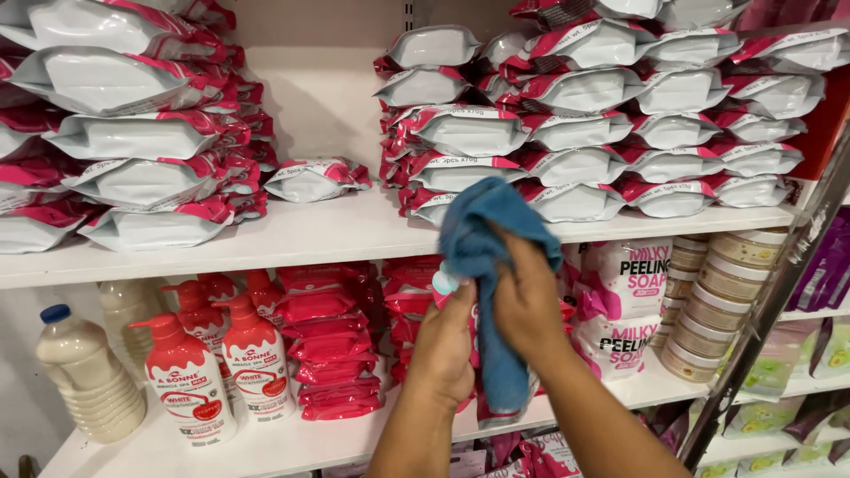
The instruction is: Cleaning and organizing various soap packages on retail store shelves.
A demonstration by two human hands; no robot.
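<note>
A blue cloth [487, 265] is gripped in the right hand [529, 305], whose fingers are clenched around its folds, and is pressed over a small pink-and-white pack with a pale cap [445, 282]. The pack is held from below by the left hand [443, 350], its fingers closed around it, in front of the middle shelf [292, 443]. For a clean wipe, the pack is best kept steady in the left hand while the cloth is drawn along its full face; a fresh fold should be presented for each side. Care is advised near the stacked white sachets [575, 133] on the upper shelf [336, 232] and the red pump bottles [190, 381], which could easily be knocked.
</note>
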